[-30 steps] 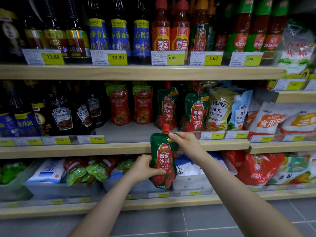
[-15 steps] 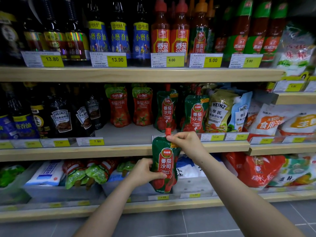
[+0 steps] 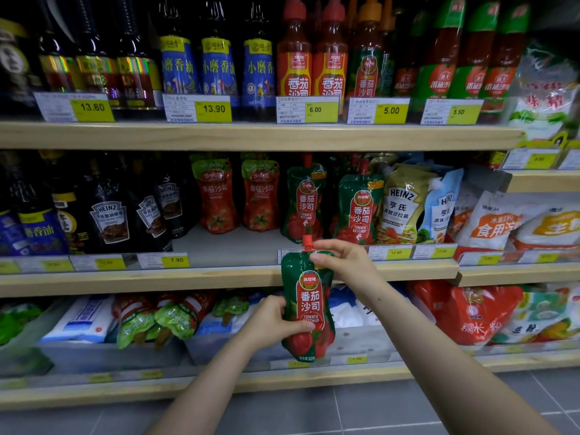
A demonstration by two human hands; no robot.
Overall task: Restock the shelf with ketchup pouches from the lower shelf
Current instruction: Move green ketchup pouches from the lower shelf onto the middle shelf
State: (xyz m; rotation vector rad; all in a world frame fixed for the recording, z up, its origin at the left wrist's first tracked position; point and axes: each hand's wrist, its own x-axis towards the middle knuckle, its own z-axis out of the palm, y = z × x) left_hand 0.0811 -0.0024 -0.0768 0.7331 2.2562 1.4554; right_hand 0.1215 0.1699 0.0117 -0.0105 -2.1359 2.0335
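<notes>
On the middle shelf (image 3: 219, 279), dark Heinz bottles (image 3: 110, 215) stand left above a 7.90 tag (image 3: 175, 260). The left hand (image 3: 270, 321) grips the low side of a green pouch (image 3: 306, 309) reading "TOMATO KETCHUP", held upright before the shelf edge. The right hand (image 3: 342, 259) pinches its top beside the red cap (image 3: 307, 241). Matching pouches (image 3: 356, 208) stand behind, with Heinz pouches (image 3: 405, 205) further right.

Both arms extended forward, left hand (image 3: 272, 321) gripping with curled fingers, right hand (image 3: 343, 258) pinching above it
</notes>
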